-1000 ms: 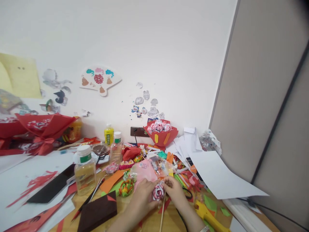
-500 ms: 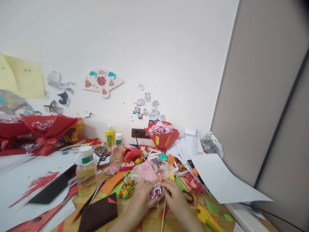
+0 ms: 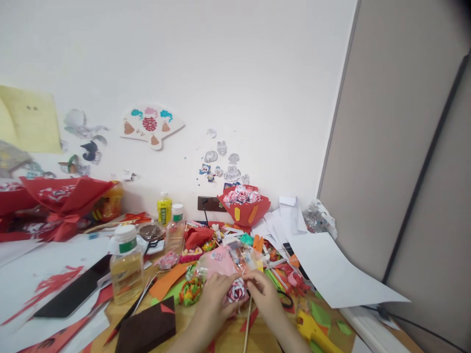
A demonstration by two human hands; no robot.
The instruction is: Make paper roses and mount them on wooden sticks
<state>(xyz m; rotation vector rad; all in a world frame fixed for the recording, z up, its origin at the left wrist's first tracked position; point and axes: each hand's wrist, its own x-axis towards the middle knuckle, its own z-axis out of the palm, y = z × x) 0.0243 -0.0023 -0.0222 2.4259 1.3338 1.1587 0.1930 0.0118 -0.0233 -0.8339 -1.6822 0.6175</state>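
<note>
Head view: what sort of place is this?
Likely a cluttered paper-craft workspace at a table, home or office unclear: a pink-and-white paper flower, a red-wrapped bouquet, and a yellow tool, probably a glue gun, near green scraps.

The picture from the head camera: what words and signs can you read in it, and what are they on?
"囍", in red: the fan-shaped card on the wall.
Yellow bottle: has writing, too small and blurred to read for sure.
Two clear bottles with green bands: no words clear enough to read.
Pink packet: a mark, too blurred to read.
Flower at the hands: no words I can make out.
</note>
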